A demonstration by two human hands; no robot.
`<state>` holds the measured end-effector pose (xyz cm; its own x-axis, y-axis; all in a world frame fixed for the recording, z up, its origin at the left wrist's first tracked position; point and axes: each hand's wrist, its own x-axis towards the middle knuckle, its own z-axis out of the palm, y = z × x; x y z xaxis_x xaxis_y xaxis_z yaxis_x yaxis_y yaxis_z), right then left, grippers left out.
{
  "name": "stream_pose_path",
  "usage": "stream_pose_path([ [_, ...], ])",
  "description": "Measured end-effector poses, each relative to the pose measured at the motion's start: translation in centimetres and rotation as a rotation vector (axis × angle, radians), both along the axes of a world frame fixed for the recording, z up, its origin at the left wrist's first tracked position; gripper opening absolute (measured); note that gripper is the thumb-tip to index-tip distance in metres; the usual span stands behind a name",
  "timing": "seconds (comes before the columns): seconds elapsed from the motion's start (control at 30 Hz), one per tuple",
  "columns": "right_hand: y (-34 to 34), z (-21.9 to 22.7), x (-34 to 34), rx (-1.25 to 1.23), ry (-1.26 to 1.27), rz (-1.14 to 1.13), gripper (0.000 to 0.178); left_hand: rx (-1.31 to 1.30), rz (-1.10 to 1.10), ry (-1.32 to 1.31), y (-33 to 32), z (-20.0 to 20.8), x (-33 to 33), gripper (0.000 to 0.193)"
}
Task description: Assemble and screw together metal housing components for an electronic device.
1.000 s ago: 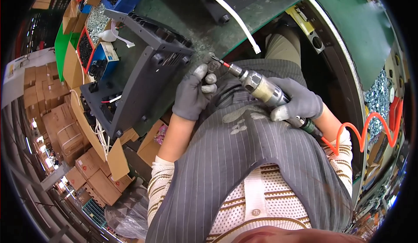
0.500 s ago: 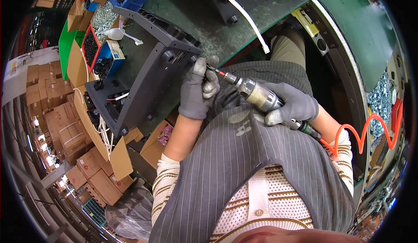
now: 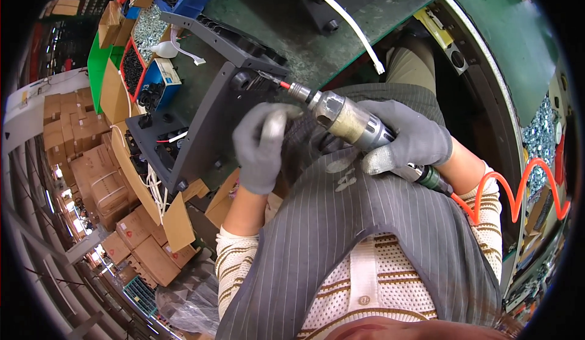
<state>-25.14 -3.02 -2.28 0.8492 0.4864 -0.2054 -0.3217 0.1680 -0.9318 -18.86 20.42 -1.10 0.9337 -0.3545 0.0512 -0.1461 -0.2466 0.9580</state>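
In my gloved right hand is a power screwdriver with a metal body, its fingers wrapped round the barrel. The red-marked bit points up and left, its tip at the lower corner of a black panel frame that stands tilted on the bench. Whether a screw sits on the tip is too small to tell. My gloved left hand is just below the bit, apart from the frame, fingers curled in with the thumb against them. What they hold, if anything, is hidden.
An orange coiled air hose runs from the driver's rear to the right. Left of the frame stand a red bin of dark screws, a blue box and cardboard boxes. A white cable hangs over the green bench.
My left hand has drawn down and left, away from the bit. The screwdriver has moved up and left, bringing its tip to the frame's corner.
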Motion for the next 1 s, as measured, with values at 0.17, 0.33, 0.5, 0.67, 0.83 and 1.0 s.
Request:
stream_pose_path([
  [0.17, 0.2, 1.4, 0.5, -0.053, 0.107, -0.026, 0.055, 0.401, 0.282, -0.76, 1.3, 5.3, 1.1, 0.019],
  [0.33, 1.1, 1.1, 0.7, 0.137, 0.14, -0.03, 0.047, 1.013, 0.393, -0.79, 2.8, 5.4, 4.6, 0.031],
  [0.5, 0.5, 3.2, 0.6, 0.25, 0.281, -0.039, 0.049, 1.072, 0.281, -0.925, 0.5, 5.1, 6.0, 0.042],
  [0.67, 0.0, 2.7, 0.3, 0.16, 0.142, -0.125, 0.053, 1.053, 0.239, -0.963, -0.5, 5.0, 6.0, 0.042],
  [0.83, -0.3, 3.8, 0.8, 0.06, 0.174, -0.114, 0.052, 1.036, 0.218, -0.969, -0.7, 5.1, 6.3, 0.043],
  [1.0, -0.3, 3.7, 1.0, -0.039, 0.119, -0.134, 0.05, 1.039, 0.202, -0.968, -1.0, 5.1, 6.5, 0.042],
])
